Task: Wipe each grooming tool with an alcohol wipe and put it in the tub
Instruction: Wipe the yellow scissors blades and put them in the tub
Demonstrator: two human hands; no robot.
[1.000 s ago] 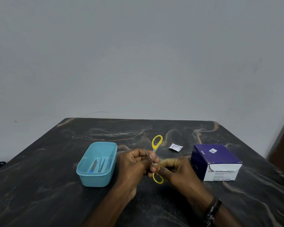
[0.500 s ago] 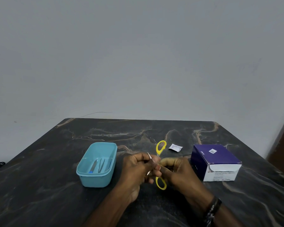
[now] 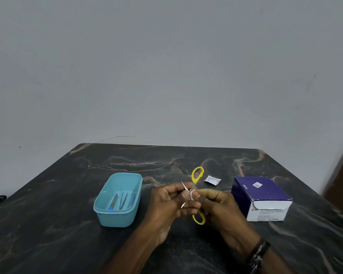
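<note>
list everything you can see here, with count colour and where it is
scissors: 1, yellow handles, metal blades spread open, held above the table between both hands
wipe: 1, whitish, pinched at the blades
tub: 1, light blue, on the table left of the hands
grooming tools: about 3, metal, one with a blue end, lying in the tub
sachet: 1, white, on the table beyond the hands
box of alcohol swabs: 1, purple and white, right side of the table
table: 1, dark marbled
wall: grey, behind
left hand: holding a blade
right hand: pinching the wipe; dark bracelets on the wrist
</note>
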